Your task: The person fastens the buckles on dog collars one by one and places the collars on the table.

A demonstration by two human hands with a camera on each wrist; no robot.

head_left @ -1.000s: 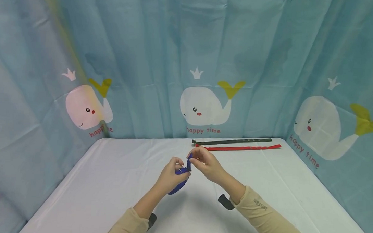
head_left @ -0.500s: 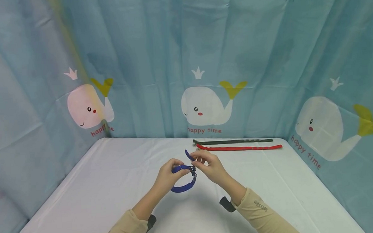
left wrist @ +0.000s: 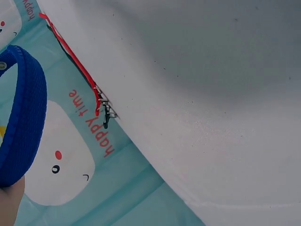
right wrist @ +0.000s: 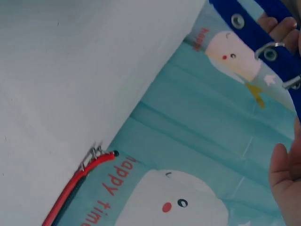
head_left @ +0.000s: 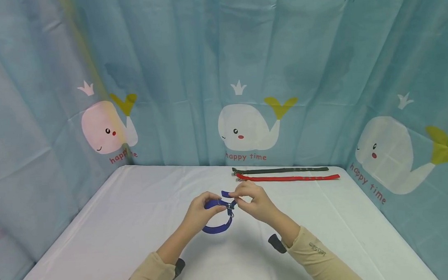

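A blue collar (head_left: 217, 229) with metal eyelets and a buckle (right wrist: 269, 52) is held above the table, bent into a loop. My left hand (head_left: 201, 208) grips the loop beside the buckle, thumb in front. My right hand (head_left: 258, 201) pinches the strap near its free end (head_left: 225, 194), which pokes out left of the fingertips. The left wrist view has the blue band (left wrist: 30, 108) close up at its left edge. In the right wrist view the strap runs through the metal frame, and fingers show partly at the right edge.
A dark green collar (head_left: 280, 170) and a red collar (head_left: 292, 178) lie stretched out along the back right of the white table (head_left: 138, 225). Their metal fittings are at the left ends. A light blue curtain (head_left: 179, 129) with whale prints stands behind the table.
The collar's loop has spread wider. Its free end has swung from upright to pointing left, and my right hand has shifted slightly right, still pinching the strap. The left hand keeps its grip.
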